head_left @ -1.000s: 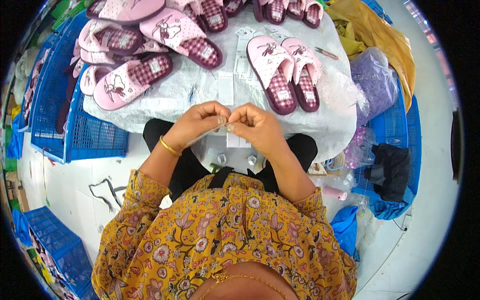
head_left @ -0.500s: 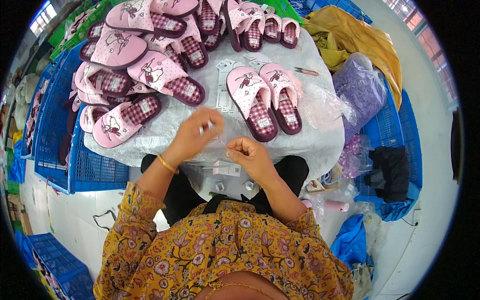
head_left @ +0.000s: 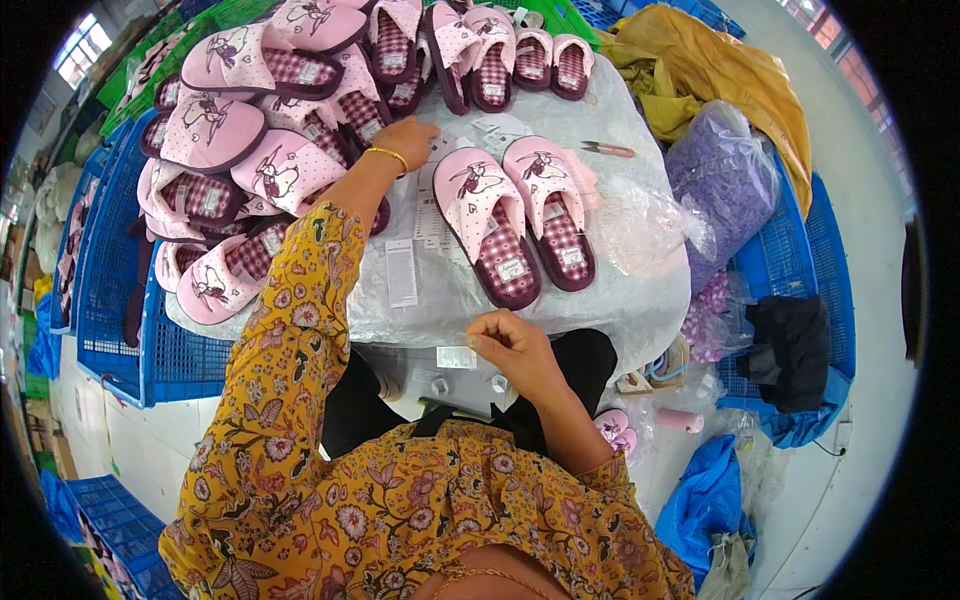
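My left hand [head_left: 408,143] reaches over the table, fingers slightly apart and bent down at small printed cards [head_left: 440,147] beside a slipper pile; its fingertips are partly hidden. My right hand [head_left: 513,350] is above my lap near the table's front edge, thumb and forefinger pinched. A white tag [head_left: 457,357] appears just below that pinch, seemingly hanging from it. Ahead stands a pair of pink slippers, the left slipper [head_left: 487,225] and right slipper [head_left: 553,212], with checked insoles and dark soles. A white card [head_left: 401,273] lies to their left.
Many pink slippers [head_left: 215,130] are heaped on the table's left. Small scissors or snips [head_left: 608,149] lie behind the pair, with clear plastic bags [head_left: 640,215] to the right. Blue crates [head_left: 190,345] flank the table. A purple-filled bag [head_left: 722,180] sits in the right crate.
My left hand has left my right and moved forward to the cards by the pile. My right hand has come slightly closer to me, still pinched. The view has shifted a little.
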Tool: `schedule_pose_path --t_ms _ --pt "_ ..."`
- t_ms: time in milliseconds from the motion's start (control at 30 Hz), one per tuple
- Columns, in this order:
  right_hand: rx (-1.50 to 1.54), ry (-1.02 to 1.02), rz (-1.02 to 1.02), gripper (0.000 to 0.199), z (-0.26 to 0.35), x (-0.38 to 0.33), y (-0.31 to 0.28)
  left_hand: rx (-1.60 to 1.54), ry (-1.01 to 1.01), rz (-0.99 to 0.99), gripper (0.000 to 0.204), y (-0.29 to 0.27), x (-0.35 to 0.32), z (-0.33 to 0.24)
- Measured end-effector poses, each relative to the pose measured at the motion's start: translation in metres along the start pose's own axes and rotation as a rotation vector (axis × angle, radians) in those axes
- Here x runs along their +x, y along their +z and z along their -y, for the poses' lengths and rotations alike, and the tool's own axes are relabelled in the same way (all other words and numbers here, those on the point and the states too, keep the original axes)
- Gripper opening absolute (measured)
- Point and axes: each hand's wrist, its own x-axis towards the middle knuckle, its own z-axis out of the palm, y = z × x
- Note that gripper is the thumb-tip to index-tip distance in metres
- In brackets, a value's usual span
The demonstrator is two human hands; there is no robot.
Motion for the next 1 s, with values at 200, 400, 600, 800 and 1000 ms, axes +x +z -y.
schedule_pose_path --t_ms 200,400,600,800,1000 --pt "-0.001 0.019 0.001 0.010 0.007 -0.005 0.003 -0.012 0.034 0.023 0.041 0.000 0.012 0.010" --pt "0.014 0.001 -0.014 0.011 0.003 -0.008 0.001 -0.015 0.037 0.065 0.040 -0.011 0.013 0.007" --pt "0.032 0.002 -0.021 0.011 -0.002 -0.011 0.000 -0.066 0.078 0.036 0.041 0.001 0.024 0.017" --pt "0.068 -0.007 -0.030 0.011 -0.002 -0.011 -0.001 -0.060 0.085 0.067 0.042 -0.004 0.026 0.013" --pt "-0.002 -0.042 -0.032 0.010 -0.002 -0.012 -0.002 0.081 0.158 -0.090 0.025 0.001 0.038 0.032"
